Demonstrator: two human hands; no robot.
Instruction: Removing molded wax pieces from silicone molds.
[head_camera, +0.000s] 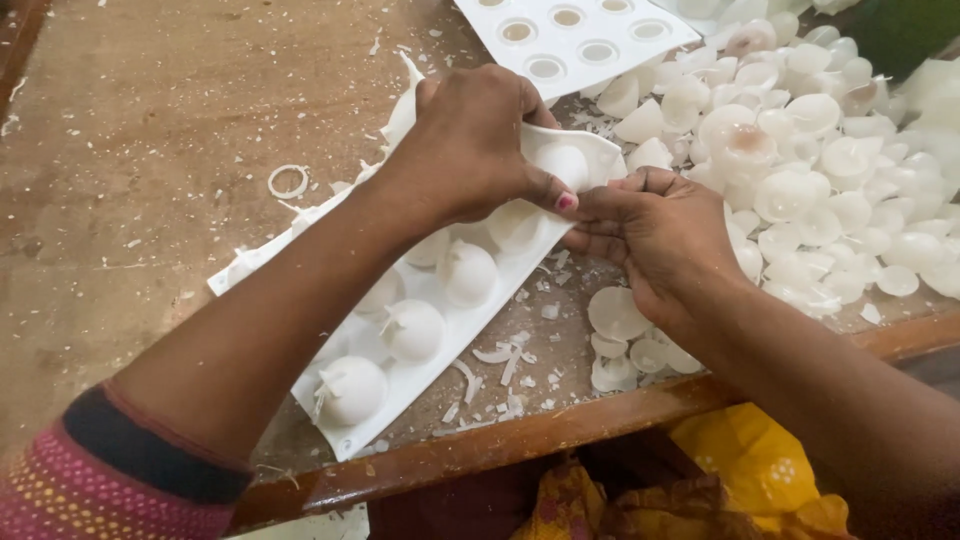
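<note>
Both hands, left hand (470, 140) and right hand (655, 235), are pinching the white mould (440, 340); beside it dozens of loose wax domes (820, 190) are piling, perhaps five unreleased.

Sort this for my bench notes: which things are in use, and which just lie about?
In use: white mould, left hand, right hand.
Lying about: dome pile, second mould, wax ring, flakes.
</note>
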